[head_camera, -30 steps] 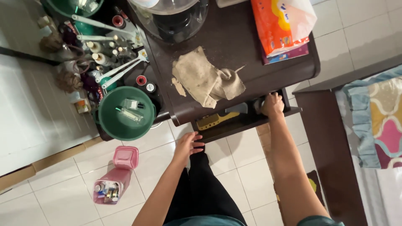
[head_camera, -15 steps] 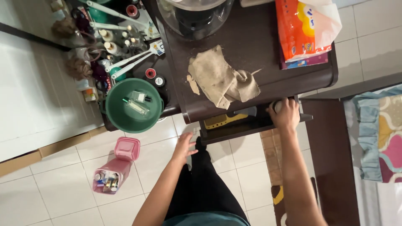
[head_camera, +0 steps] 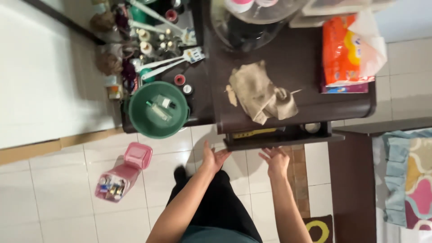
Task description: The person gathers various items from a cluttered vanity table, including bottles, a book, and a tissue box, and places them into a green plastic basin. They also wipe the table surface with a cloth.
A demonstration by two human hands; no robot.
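My left hand (head_camera: 213, 158) and my right hand (head_camera: 275, 160) hover open, fingers spread, just in front of a dark drawer (head_camera: 288, 140) that stands slightly pulled out under the dark brown table (head_camera: 310, 96). Neither hand holds anything. In the drawer gap a yellow comb (head_camera: 252, 132) and a small round white-lidded item (head_camera: 311, 128) show. A crumpled beige cloth (head_camera: 261, 92) lies on the tabletop above the drawer.
A green bowl (head_camera: 158, 110) with small bottles sits on a lower shelf at left, among several cosmetics bottles (head_camera: 148, 47). A pink container (head_camera: 119, 177) lies tipped on the tiled floor. An orange packet (head_camera: 348, 49) rests at the table's right; a bed (head_camera: 405, 175) is at far right.
My right hand has let go inside the drawer and come back out, open. The drawer is pushed further in. My left hand rose toward the drawer front.
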